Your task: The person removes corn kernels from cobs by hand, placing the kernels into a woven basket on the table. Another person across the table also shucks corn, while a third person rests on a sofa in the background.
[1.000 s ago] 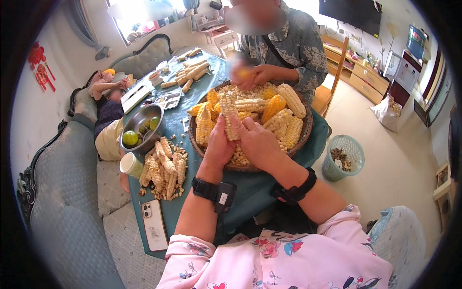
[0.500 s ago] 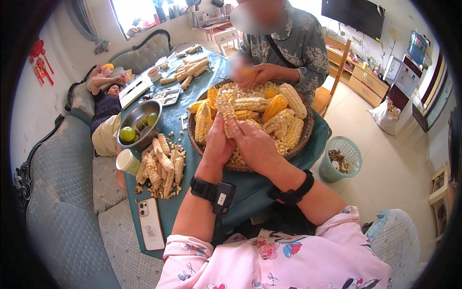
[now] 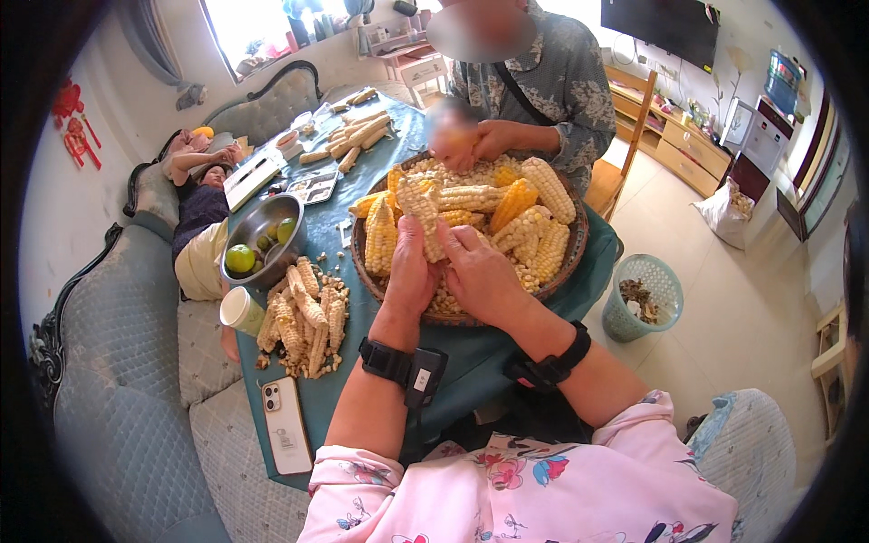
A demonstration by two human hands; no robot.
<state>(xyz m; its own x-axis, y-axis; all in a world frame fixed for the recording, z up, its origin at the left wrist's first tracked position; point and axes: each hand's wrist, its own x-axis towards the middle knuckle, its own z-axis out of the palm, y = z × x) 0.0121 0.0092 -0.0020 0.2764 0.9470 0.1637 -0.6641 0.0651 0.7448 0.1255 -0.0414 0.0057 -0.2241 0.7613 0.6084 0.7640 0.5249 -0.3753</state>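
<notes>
My left hand [image 3: 412, 271] is closed round the lower part of a pale corn cob [image 3: 419, 204], which stands tilted above the basket. My right hand [image 3: 482, 271] grips the same cob from the right, its thumb and fingers bent against the kernels. Beneath both hands is a round woven basket [image 3: 581, 249] heaped with loose kernels and whole cobs, some yellow [image 3: 515, 206], some creamy white [image 3: 549, 190]. Across the basket another person's hands [image 3: 471, 145] are held close together over the kernels; what they hold is blurred.
Left of the basket lie a pile of stripped cobs [image 3: 308, 308], a metal bowl [image 3: 262, 260] with green fruit, a paper cup [image 3: 239, 309] and a phone [image 3: 286, 425]. More bare cobs [image 3: 358, 136] lie farther back. A plastic bin [image 3: 643, 299] stands on the floor at right.
The cob in my hands has tipped slightly to the left. My right hand's fingers have shifted a little along its side, and the view has moved slightly.
</notes>
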